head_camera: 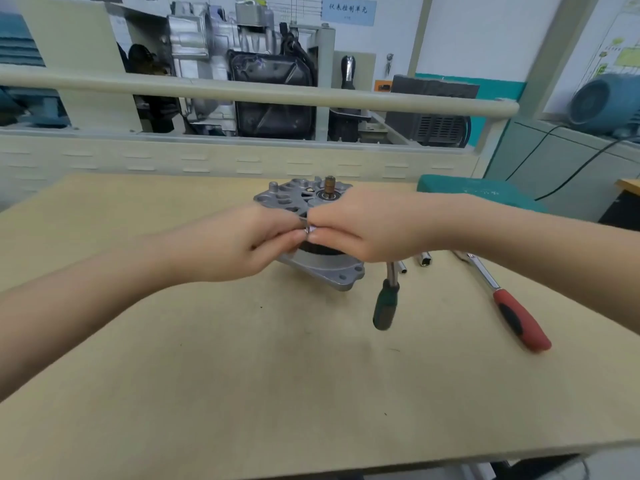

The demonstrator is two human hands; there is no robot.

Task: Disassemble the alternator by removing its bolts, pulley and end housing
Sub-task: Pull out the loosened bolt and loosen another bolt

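We note a tan table [242, 375] with a cream louvred back panel [207, 157] and a rail [242, 90] above it. Beyond stands a cutaway engine display [221, 64]. The far wall [467, 29] is pale, with a blue sign [348, 10]. At far right, a grey cabinet [554, 161] carries a blue motor [602, 102].

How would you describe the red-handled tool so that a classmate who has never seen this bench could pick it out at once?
Start at the tan workbench and find the grey alternator at its middle. Look to its right, under the right hand, past the green-handled tool and the small sockets. The ratchet lies furthest right, slanting, the only one with a red and black grip.
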